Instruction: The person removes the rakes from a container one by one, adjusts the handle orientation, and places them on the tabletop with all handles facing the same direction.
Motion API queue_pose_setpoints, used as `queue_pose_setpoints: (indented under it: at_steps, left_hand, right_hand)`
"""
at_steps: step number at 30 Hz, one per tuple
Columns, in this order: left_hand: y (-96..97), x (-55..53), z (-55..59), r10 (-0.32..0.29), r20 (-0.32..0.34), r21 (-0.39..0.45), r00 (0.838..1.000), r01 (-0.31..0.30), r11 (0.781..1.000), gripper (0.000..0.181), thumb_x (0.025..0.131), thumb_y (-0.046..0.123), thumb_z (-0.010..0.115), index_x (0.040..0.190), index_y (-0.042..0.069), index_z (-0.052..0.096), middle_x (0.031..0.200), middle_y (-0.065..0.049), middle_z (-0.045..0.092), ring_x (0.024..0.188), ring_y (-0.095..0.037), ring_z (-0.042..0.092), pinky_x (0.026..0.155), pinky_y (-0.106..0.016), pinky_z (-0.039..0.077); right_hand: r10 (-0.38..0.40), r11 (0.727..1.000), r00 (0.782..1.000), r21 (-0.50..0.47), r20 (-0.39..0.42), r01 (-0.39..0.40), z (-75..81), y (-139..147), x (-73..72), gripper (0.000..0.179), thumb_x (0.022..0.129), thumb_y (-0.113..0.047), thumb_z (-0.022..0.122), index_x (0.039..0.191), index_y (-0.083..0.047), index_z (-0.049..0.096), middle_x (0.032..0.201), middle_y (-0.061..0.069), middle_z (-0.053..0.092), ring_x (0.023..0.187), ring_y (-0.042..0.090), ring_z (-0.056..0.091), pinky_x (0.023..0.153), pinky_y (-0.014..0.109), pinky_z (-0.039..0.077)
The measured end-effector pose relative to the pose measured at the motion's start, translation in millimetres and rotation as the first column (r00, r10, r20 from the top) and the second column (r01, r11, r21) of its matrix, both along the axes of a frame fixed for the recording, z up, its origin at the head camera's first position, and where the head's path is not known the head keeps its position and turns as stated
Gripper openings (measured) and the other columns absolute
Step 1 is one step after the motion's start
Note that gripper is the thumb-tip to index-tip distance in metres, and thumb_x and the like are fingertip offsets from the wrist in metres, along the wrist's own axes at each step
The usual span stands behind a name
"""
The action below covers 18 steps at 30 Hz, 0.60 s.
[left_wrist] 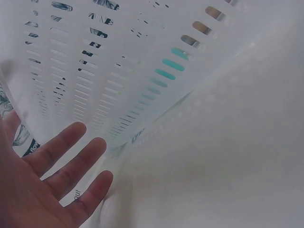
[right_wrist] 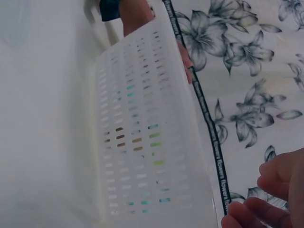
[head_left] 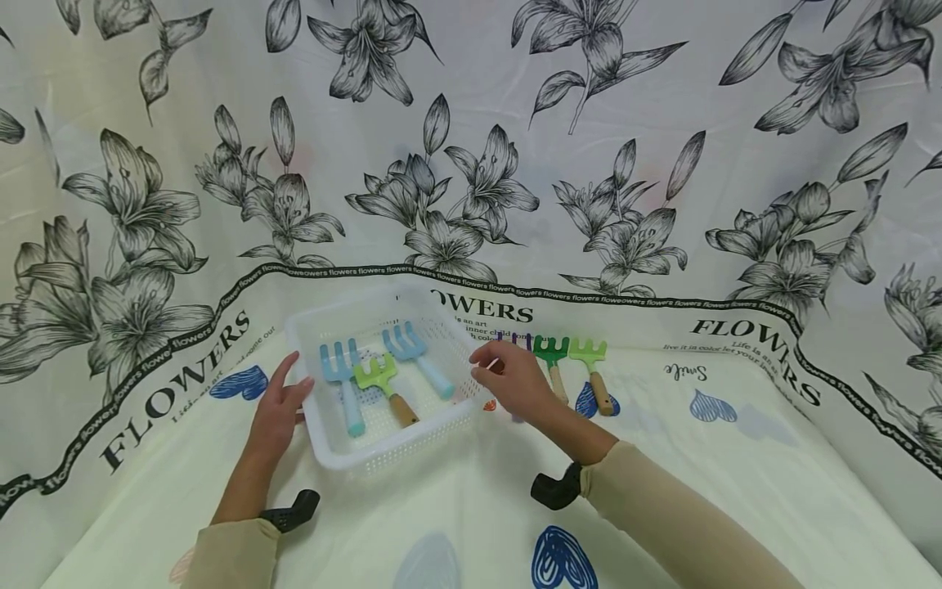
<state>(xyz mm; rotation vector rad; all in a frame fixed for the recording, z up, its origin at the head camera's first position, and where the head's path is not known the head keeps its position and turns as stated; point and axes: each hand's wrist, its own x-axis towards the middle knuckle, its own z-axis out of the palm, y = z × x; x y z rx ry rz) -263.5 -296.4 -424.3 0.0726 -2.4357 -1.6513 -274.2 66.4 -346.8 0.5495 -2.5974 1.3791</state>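
Note:
A white perforated plastic basket (head_left: 401,440) sits between my hands, tilted in the head view. Inside lie two light-blue garden hand forks, one on the left (head_left: 352,409) and another on the right (head_left: 436,376), with a light-green hand fork (head_left: 378,374) with a wooden handle between them. My left hand (head_left: 276,413) is at the basket's left side; in the left wrist view its fingers (left_wrist: 85,156) are spread beside the slotted wall. By the right rim is my right hand (head_left: 515,378), fingers loosely bent; the right wrist view shows them apart from the basket wall (right_wrist: 178,142).
Right of the basket, a dark-green hand fork (head_left: 552,352) and a light-green hand fork (head_left: 589,352) lie on the patterned cloth. Purple tines (head_left: 526,339) show behind my right hand, which hides part of that tool. A flower-print curtain (head_left: 456,74) rises at the back.

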Motion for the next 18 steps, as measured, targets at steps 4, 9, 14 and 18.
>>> queue_pose_setpoints:
  at_steps: [4, 9, 14, 18]
  left_hand:
    - [-0.8, -0.6, -0.5, 0.000, 0.001, 0.002, 1.000, 0.000, 1.000, 0.067, 0.102, 0.049, 0.038, 0.157, 0.033, 0.004, 0.150, -0.024, 0.034, 0.125, -0.045, 0.047, 0.097, -0.058, 0.043]
    - [-1.6, -0.9, -1.3, 0.000, -0.001, 0.000, 1.000, 0.000, 1.000, 0.067, 0.102, 0.049, 0.038, 0.157, 0.033, 0.003, 0.150, -0.024, 0.034, 0.126, -0.044, 0.046, 0.097, -0.058, 0.043]
    - [-0.9, -1.5, -1.1, -0.008, 0.002, 0.006, 1.000, 0.008, 1.000, 0.067, 0.102, 0.049, 0.038, 0.158, 0.032, 0.004, 0.149, -0.026, 0.035, 0.125, -0.044, 0.047, 0.095, -0.055, 0.045]
    - [-0.5, -1.8, -0.4, -0.008, 0.002, 0.006, 1.000, 0.008, 1.000, 0.067, 0.102, 0.049, 0.038, 0.158, 0.032, 0.004, 0.149, -0.026, 0.035, 0.125, -0.044, 0.047, 0.095, -0.054, 0.046]
  right_hand:
    - [0.055, 0.998, 0.998, 0.011, 0.012, -0.055, -0.6, -9.4, -0.3, 0.016, 0.092, -0.016, 0.066, 0.107, -0.010, 0.069, 0.094, -0.002, 0.062, 0.085, 0.019, 0.060, 0.064, 0.029, 0.053]
    - [0.070, 0.996, 0.997, 0.052, 0.040, -0.072, -2.3, -18.1, -6.5, 0.021, 0.092, -0.018, 0.067, 0.111, -0.010, 0.068, 0.101, -0.002, 0.061, 0.091, 0.019, 0.060, 0.061, 0.028, 0.054]
    - [0.037, 0.998, 0.993, 0.053, 0.109, -0.043, 0.0, -24.0, -12.0, 0.021, 0.092, -0.021, 0.068, 0.112, -0.015, 0.068, 0.109, 0.002, 0.063, 0.097, 0.018, 0.061, 0.072, 0.031, 0.054]
    - [0.050, 0.993, 0.986, 0.097, 0.161, -0.066, 0.8, -29.4, -17.3, 0.026, 0.092, -0.024, 0.067, 0.117, -0.017, 0.066, 0.119, 0.006, 0.062, 0.106, 0.022, 0.060, 0.078, 0.036, 0.054]
